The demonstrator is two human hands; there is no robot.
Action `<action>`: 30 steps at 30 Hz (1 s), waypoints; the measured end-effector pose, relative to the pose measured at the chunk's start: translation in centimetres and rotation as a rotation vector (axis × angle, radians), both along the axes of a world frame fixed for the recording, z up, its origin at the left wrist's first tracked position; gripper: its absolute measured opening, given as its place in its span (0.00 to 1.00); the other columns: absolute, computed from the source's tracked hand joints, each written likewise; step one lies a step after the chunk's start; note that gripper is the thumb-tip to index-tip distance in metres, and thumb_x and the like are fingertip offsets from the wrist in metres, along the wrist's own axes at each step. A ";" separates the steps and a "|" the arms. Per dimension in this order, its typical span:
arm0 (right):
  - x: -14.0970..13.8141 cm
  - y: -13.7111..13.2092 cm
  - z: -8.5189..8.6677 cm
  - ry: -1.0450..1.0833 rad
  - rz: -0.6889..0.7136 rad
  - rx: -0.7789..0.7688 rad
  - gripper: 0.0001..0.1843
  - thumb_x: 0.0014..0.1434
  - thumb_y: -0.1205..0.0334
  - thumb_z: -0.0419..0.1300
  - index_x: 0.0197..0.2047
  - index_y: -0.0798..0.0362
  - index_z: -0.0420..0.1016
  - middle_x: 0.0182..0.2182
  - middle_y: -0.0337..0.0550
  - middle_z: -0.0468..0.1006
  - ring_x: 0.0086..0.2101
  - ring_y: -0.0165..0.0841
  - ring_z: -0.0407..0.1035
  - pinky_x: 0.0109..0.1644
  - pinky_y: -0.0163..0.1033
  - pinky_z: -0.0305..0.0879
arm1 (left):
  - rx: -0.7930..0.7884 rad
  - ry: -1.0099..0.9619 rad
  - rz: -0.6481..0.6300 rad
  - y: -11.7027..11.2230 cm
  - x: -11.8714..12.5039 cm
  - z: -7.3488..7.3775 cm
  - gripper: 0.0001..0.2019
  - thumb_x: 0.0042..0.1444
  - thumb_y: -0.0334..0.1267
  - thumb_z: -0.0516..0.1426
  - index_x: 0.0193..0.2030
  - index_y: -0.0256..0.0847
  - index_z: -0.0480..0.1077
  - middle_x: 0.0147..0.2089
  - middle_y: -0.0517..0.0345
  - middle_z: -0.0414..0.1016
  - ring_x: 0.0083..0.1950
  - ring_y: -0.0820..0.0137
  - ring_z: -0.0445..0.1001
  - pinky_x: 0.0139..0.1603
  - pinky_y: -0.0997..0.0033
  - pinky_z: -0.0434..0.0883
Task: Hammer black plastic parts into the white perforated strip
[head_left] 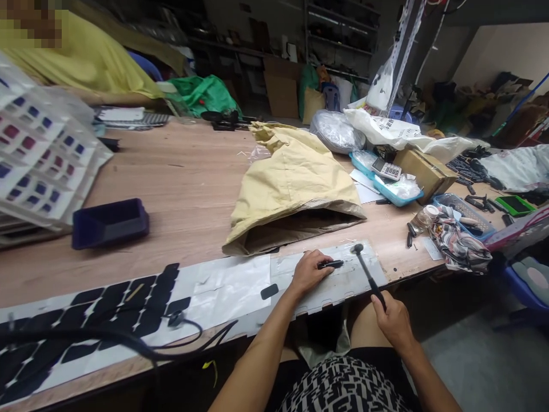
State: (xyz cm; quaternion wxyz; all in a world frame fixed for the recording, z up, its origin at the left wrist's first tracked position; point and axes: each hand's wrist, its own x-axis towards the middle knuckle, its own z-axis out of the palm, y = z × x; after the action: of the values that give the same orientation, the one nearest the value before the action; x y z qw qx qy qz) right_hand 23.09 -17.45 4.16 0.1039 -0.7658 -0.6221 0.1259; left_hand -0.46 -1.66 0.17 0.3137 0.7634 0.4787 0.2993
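Black part [333, 264]: on the board [347, 289], nearside of the sack [295, 171], below the right half of its mouth; its long axis runs sideways, roughly along that mouth.
Left hand [311, 272]: nearest the part and touching it, fingers and thumb pinching its left end, just nearside of the sack's mouth.
Right hand [392, 317]: wrapped round the handle of the hammer [368, 274], farther from the sack than the left hand and off to its right.
Hammer head: nearside of the sack's right corner, right of the part and slightly nearer the sack, near but apart; whether it touches the board, I cannot tell.
In the way: left fingers cover one end of the part; the sack itself bounds the far side.
Left of the sack: purple tray [109, 233]; nearer the person, a loose pad [269, 292], a sheet [235, 286] with rows of black pads and a dark cable [124, 340] across them.
Right of the sack: blue tray [403, 199], calculator [386, 168], box [422, 171], then crumpled cloth [461, 243].
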 end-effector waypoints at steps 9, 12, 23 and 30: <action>-2.7 1.0 1.0 -0.024 0.037 -0.037 0.22 0.68 0.47 0.46 0.39 0.52 0.74 0.28 0.45 0.80 0.31 0.35 0.74 0.33 0.32 0.54 | -0.025 -0.029 0.226 0.1 0.8 0.0 0.09 0.51 0.37 0.62 0.40 0.46 0.77 0.40 0.57 0.74 0.47 0.62 0.66 0.48 0.64 0.66; -3.0 1.5 1.1 -0.017 0.039 0.004 0.21 0.68 0.48 0.46 0.39 0.52 0.75 0.28 0.44 0.80 0.30 0.34 0.75 0.32 0.33 0.54 | -0.026 -0.022 0.226 0.2 0.9 0.1 0.09 0.51 0.36 0.62 0.41 0.47 0.77 0.40 0.57 0.74 0.47 0.62 0.66 0.48 0.64 0.66; -3.5 1.6 0.8 -0.075 0.093 0.000 0.20 0.69 0.50 0.46 0.39 0.52 0.74 0.26 0.44 0.81 0.29 0.34 0.75 0.32 0.34 0.52 | -0.035 -0.019 0.218 0.4 0.9 -0.4 0.09 0.51 0.36 0.63 0.41 0.47 0.78 0.40 0.58 0.74 0.46 0.63 0.66 0.47 0.64 0.65; -4.2 1.9 0.4 -0.108 0.137 -0.004 0.20 0.68 0.49 0.47 0.37 0.51 0.74 0.27 0.43 0.80 0.29 0.34 0.75 0.32 0.33 0.52 | -0.039 -0.024 0.233 0.4 1.0 -0.2 0.09 0.50 0.35 0.63 0.40 0.46 0.78 0.39 0.58 0.74 0.46 0.63 0.66 0.47 0.64 0.65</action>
State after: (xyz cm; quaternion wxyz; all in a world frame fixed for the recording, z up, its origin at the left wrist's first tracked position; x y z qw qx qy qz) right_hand 18.87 -15.57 4.61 0.0598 -0.7274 -0.6773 0.0926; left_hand 0.51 -1.24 -0.01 0.2974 0.6928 0.5661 0.3333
